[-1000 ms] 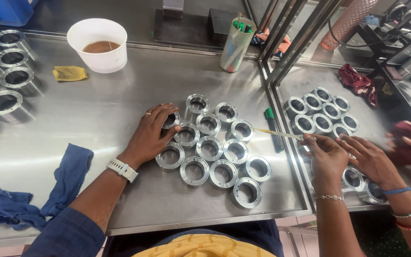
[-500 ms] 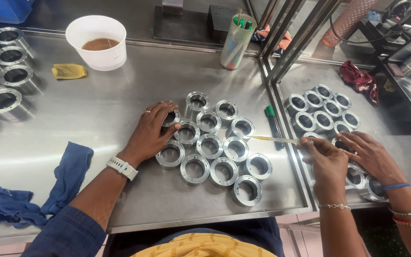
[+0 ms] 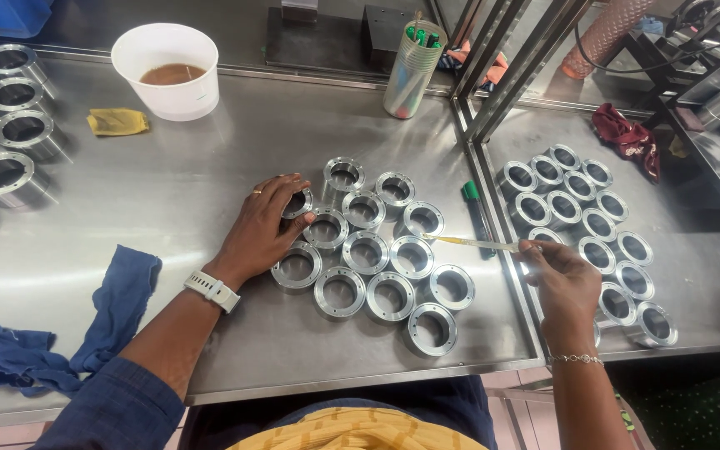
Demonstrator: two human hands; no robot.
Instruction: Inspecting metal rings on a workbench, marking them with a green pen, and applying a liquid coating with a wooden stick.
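**On the shiny table: one hand on a ring, one hand with a thin stick**

On the steel table (image 3: 168, 217) in front of me, I am looking down at a bunch of round metal rings (image 3: 389, 296) lying flat and close together, many of them touching. My left hand (image 3: 264, 229) is resting at the left edge of that bunch. Its fingers are curling over one small ring (image 3: 297, 202) and gripping it, with the thumb pressing on the side nearest me. A white watch (image 3: 212, 290) is sitting on that wrist, and a blue sleeve is covering the arm.

My right hand (image 3: 564, 283) is pinching a thin pale stick (image 3: 472, 242) between thumb and fingers. The stick is lying almost level and pointing left, and its tip is reaching just beside a ring on the right side of the bunch. A green marker (image 3: 474, 208) is lying on the table under the stick.

Past my right hand, a second bunch of rings (image 3: 581, 212) is sitting on the next table, with a dark red rag (image 3: 627, 137) behind it. Far back, a white bowl (image 3: 166, 67) is holding brown liquid, a small yellow cloth (image 3: 117, 122) is lying near it, and a clear cup of green pens (image 3: 412, 71) is standing upright. A blue cloth (image 3: 118, 300) is lying crumpled by my left arm, and bigger rings (image 3: 10, 125) are lined up at the far left
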